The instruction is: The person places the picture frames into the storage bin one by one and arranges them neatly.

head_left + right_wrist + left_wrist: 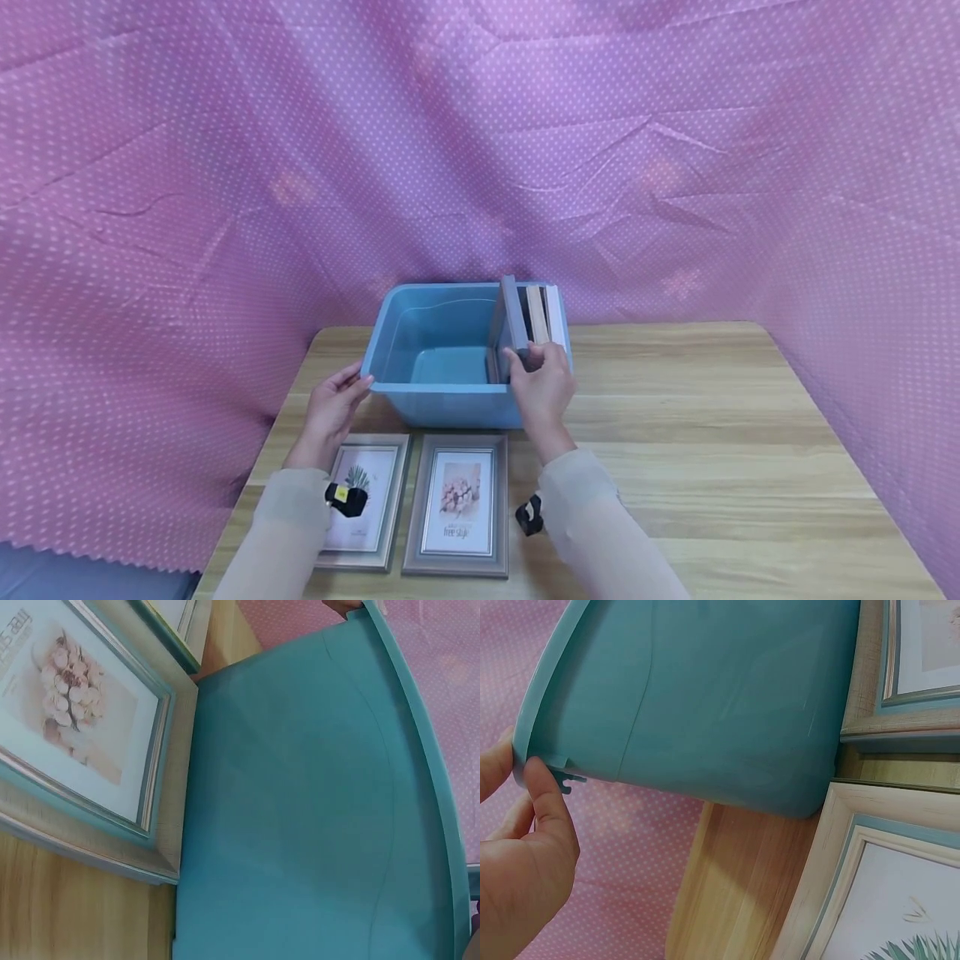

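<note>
The left hand [330,417] has its fingers pinching the rim of the blue bin [442,407] at the near left corner, thumb on one side and fingers on the other; that grip probably steadies the bin against being pushed about. The right hand [545,392] has thumb and fingers pinching the near end of a grey slab [513,312], which stands on edge inside the bin, running away from those fingers, its far top above the rim. Whether its lower edge rests on the bin floor cannot be told. Two pale slabs, one cream [537,315] and one white [555,312], stand upright just right of the right fingers' hold, at the bin's right end; standing them on edge seems to save room, as the floor left of the right fingers is bare.

Nearer the person than both sets of fingers, the flower frame [456,504] and the plant frame [378,504] lie face up on the worktop [712,450], side by side, the plant frame partly under the left wrist.
</note>
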Action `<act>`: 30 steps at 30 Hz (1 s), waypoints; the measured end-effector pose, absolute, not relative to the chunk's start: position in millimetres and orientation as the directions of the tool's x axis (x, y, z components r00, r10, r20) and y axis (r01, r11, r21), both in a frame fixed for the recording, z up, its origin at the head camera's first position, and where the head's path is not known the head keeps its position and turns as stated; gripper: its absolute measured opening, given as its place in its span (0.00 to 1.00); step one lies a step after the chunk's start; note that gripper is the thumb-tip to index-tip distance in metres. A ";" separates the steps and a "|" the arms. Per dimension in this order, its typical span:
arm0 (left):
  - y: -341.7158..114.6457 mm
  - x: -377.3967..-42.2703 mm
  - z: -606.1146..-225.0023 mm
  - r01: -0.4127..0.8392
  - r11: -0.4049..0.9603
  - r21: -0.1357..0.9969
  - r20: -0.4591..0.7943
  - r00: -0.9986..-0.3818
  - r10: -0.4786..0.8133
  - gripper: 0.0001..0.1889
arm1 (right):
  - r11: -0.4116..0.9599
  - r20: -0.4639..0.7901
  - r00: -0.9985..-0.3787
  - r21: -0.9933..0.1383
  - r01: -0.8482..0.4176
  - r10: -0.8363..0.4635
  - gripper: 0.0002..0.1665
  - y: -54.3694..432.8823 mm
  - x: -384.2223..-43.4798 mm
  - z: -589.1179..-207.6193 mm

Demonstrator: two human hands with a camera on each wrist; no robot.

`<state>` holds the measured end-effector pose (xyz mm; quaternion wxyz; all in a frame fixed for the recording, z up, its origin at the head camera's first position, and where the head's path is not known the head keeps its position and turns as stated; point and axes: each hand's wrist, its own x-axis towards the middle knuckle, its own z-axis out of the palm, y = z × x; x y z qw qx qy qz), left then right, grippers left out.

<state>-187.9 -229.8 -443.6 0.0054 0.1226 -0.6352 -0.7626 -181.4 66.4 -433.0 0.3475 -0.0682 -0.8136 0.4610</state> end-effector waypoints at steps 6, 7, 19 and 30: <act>-229.1 -187.3 -442.4 -0.150 -0.199 0.968 -0.185 -0.968 -0.170 0.27 | 0.590 0.489 -0.751 -0.790 -0.166 0.444 0.18 64.6 -183.0 -437.4; -229.0 -187.1 -442.0 -0.149 -0.200 0.969 -0.184 -0.968 -0.171 0.27 | 0.593 0.487 -0.752 -0.789 -0.161 0.445 0.19 64.6 -183.0 -437.5; -229.3 -186.7 -442.2 -0.128 -0.219 0.967 -0.167 -0.971 -0.169 0.27 | 0.677 0.453 -0.786 -0.733 -0.059 0.422 0.19 68.9 -180.6 -432.6; -229.7 -186.9 -442.1 -0.139 -0.200 0.970 -0.175 -0.970 -0.171 0.27 | 0.670 0.371 -0.821 -0.742 0.018 0.433 0.18 72.2 -182.3 -427.5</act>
